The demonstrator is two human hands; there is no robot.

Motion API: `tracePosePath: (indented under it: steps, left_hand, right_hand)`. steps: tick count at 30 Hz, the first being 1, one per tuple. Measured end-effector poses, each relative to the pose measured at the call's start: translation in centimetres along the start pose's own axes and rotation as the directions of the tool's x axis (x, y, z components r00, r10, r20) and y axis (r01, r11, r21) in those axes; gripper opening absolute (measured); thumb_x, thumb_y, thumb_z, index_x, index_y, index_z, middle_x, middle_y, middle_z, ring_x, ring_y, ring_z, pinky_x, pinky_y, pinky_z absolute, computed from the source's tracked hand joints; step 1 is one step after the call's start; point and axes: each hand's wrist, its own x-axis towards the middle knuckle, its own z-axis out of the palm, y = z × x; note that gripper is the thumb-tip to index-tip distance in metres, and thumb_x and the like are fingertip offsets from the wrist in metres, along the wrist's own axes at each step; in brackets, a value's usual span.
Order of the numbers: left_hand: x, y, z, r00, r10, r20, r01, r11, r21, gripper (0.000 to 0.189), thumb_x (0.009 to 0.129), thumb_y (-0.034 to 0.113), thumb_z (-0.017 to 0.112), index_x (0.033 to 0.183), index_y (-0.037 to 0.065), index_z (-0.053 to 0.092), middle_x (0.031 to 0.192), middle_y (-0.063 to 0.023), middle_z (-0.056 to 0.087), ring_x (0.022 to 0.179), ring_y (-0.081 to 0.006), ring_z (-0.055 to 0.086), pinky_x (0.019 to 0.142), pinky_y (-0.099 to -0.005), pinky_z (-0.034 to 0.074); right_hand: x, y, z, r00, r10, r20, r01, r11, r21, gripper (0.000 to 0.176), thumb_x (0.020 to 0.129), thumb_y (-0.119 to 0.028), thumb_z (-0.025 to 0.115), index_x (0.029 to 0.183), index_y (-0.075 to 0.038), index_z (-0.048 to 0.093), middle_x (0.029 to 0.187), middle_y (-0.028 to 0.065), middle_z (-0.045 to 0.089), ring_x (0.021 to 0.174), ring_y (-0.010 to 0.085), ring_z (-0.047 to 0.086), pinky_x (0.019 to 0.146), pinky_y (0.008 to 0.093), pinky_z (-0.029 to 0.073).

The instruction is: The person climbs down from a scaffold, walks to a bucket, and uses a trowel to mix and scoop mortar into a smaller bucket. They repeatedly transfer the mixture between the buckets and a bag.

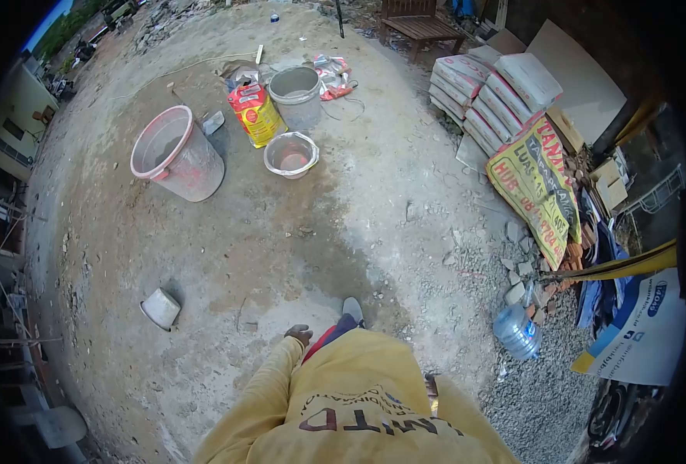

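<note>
the pale tub [161,309] at left seems light and stiff, best taken by its rim; whether my left hand [299,334] has closed fingers, i cannot tell, nor my right.

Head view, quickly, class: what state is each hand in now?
Left hand: nothing seen in it; open or closed cannot be told.
Right hand: cannot be told, not clearly visible.

Sweatshirt [358,367] was mustard yellow, printed with dark lettering. Small tub [160,309] was off-white. Tall bucket [194,174] was pinkish white under reddish rim. Bag [258,120] showed red above yellow. Shorter bucket [300,112] was grey. Banner [535,182] was yellow, lettered red and black. Water jug [517,332] was translucent blue. Placard [637,332] mixed blue, white, yellow.
</note>
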Motion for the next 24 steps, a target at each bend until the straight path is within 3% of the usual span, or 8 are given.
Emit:
tracePosePath:
  steps: [10,13,14,16,18,19,22,24]
  left_hand:
    - [6.7,26.3,-10.4,1.000,0.025,0.005,-0.019,0.834,-0.551,0.043,0.091,0.021,0.052,0.134,0.018,0.045,0.128,-0.0083,0.056,0.108,-0.0291,0.060,0.088,-0.0483,0.046]
    - [8.2,27.5,-11.2,0.958,-0.275,-0.078,0.217,0.878,-0.428,0.033,0.092,0.027,0.050,0.124,0.017,0.052,0.114,-0.0064,0.062,0.099,-0.0293,0.062,0.075,-0.0489,0.050]
    - [12.7,24.0,-12.0,0.956,-0.284,0.074,0.290,0.951,-0.105,0.031,0.092,0.030,0.051,0.120,0.018,0.056,0.101,-0.0066,0.066,0.089,-0.0267,0.066,0.068,-0.0471,0.050]
    - [15.4,22.9,-13.0,0.985,-0.022,0.171,-0.090,0.781,0.619,0.032,0.091,0.030,0.053,0.119,0.015,0.057,0.101,-0.0082,0.066,0.087,-0.0276,0.065,0.070,-0.0480,0.051]
    - [16.8,24.3,-13.6,0.971,0.069,0.229,-0.227,0.569,0.790,0.034,0.090,0.030,0.056,0.118,0.012,0.058,0.101,-0.0097,0.066,0.085,-0.0284,0.064,0.071,-0.0488,0.052]
    - [17.5,25.2,-13.1,0.967,0.101,0.232,-0.248,0.564,0.788,0.035,0.089,0.030,0.057,0.118,0.011,0.058,0.101,-0.0104,0.066,0.084,-0.0288,0.064,0.072,-0.0493,0.052]
    - [18.1,35.5,-10.2,0.986,0.166,-0.037,-0.152,0.959,0.239,0.034,0.088,0.025,0.058,0.116,0.006,0.059,0.101,-0.0119,0.066,0.085,-0.0281,0.064,0.074,-0.0457,0.053]
    - [18.8,42.1,-9.9,0.924,-0.168,-0.343,-0.187,0.585,-0.789,0.031,0.088,0.016,0.058,0.114,0.000,0.059,0.101,-0.0132,0.067,0.089,-0.0257,0.065,0.076,-0.0377,0.055]
  right_hand:
    - [3.4,-24.0,0.2,0.993,0.111,-0.043,-0.114,0.991,-0.071,0.020,0.091,-0.031,0.052,0.105,-0.020,0.060,0.098,0.0065,0.063,0.086,0.0281,0.062,0.072,0.0507,0.046]
    - [6.8,-37.9,0.5,0.994,0.082,-0.077,-0.091,0.989,-0.120,0.022,0.092,-0.031,0.051,0.108,-0.019,0.060,0.102,0.0073,0.064,0.089,0.0280,0.062,0.073,0.0507,0.046]
    - [11.0,-43.0,-1.0,0.961,0.019,0.277,0.013,0.994,-0.113,0.022,0.092,-0.033,0.051,0.105,-0.019,0.060,0.101,0.0067,0.064,0.086,0.0270,0.062,0.071,0.0496,0.046]
    - [20.1,-52.4,-4.5,0.483,-0.115,0.868,0.089,0.993,0.082,0.022,0.093,-0.036,0.051,0.101,-0.018,0.060,0.099,0.0055,0.064,0.082,0.0251,0.062,0.068,0.0473,0.047]
    - [16.5,-65.9,-1.0,0.899,0.122,0.420,0.012,0.953,-0.304,0.024,0.092,-0.039,0.048,0.076,-0.021,0.050,0.077,-0.0018,0.052,0.076,0.0230,0.053,0.056,0.0464,0.041]
    - [4.7,-74.0,6.3,0.971,0.049,-0.235,-0.162,0.857,-0.489,0.028,0.092,-0.041,0.051,0.074,-0.020,0.054,0.075,0.0001,0.057,0.067,0.0259,0.053,0.049,0.0470,0.043]
    - [12.1,-92.4,7.9,0.918,-0.371,0.141,0.182,0.078,-0.980,0.024,0.088,-0.035,0.056,0.085,-0.013,0.063,0.076,0.0058,0.064,0.069,0.0225,0.066,0.057,0.0439,0.050]
    - [5.0,-100.4,13.5,0.844,-0.536,0.026,0.449,0.680,-0.580,0.022,0.085,-0.023,0.060,0.104,-0.011,0.062,0.090,0.0053,0.066,0.079,0.0210,0.066,0.057,0.0361,0.048]
